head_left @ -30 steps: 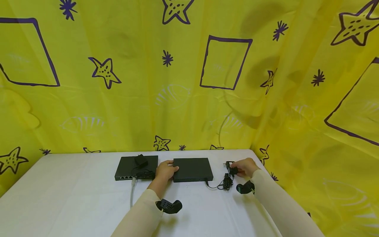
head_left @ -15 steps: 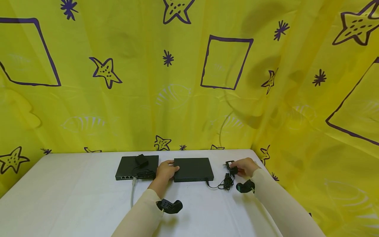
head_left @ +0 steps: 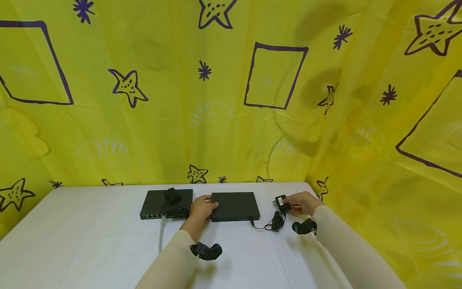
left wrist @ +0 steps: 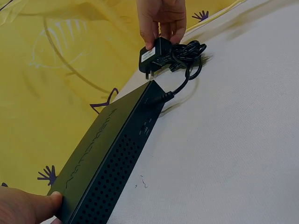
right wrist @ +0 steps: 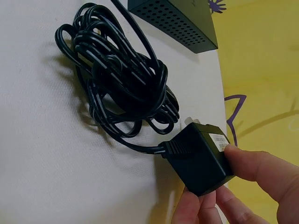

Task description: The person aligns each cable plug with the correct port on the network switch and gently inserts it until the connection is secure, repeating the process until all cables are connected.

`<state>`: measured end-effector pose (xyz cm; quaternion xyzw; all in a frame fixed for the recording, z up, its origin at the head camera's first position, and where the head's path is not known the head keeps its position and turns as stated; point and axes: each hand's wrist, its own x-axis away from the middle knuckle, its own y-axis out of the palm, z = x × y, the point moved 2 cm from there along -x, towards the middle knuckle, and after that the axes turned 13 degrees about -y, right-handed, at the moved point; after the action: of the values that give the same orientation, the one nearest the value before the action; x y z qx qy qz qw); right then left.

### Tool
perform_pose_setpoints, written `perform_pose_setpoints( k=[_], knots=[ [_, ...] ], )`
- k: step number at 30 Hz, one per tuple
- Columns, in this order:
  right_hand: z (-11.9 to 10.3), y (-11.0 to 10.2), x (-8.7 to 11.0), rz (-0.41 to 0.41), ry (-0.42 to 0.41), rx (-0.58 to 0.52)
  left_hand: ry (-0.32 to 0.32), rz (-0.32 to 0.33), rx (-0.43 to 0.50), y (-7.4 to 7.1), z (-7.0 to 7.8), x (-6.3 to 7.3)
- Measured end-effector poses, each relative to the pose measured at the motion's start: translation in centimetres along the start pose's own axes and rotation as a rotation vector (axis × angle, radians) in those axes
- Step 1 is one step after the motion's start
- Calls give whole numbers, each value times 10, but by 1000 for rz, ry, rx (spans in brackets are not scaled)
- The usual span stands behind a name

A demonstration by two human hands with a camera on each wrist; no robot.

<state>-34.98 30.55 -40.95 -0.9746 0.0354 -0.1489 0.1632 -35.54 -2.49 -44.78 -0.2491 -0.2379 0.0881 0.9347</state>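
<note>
My left hand (head_left: 202,209) grips the left edge of a black network switch (head_left: 235,204), thumb on its top face in the left wrist view; its other fingers are mostly hidden. At the right, my right hand (head_left: 304,202) pinches a black power adapter (head_left: 281,204) between thumb and fingers. A white label (right wrist: 218,140) shows beside the thumb, and the prongs (left wrist: 150,73) point toward the switch. From the adapter runs a bundled black cord (right wrist: 126,79), whose plug (left wrist: 164,97) sits in the switch's near side at the right corner.
Left of my left hand lies a second black switch (head_left: 149,205) with a row of ports. Another adapter (head_left: 172,196) and cord rest on it, and a grey cable (head_left: 161,237) runs from its front. A patterned yellow curtain (head_left: 231,132) rises behind the white tabletop (head_left: 90,241).
My right hand has shifted slightly right and turned the adapter, so its label shows more plainly. The left hand and the switch it holds stay in place.
</note>
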Motion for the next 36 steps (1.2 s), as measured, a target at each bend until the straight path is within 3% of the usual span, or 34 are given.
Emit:
perform_pose_setpoints(
  k=[10,18,36],
  knots=[
    [-10,-2,2,-58,-20,19,-13,-14,17,0,0,0],
    [-25,-6,9,-115,-83,-18,0,-17,18,-1,0,1],
    [-52,-3,13,-140,-90,-84,10,-2,-16,0,-1,-1]
  ],
)
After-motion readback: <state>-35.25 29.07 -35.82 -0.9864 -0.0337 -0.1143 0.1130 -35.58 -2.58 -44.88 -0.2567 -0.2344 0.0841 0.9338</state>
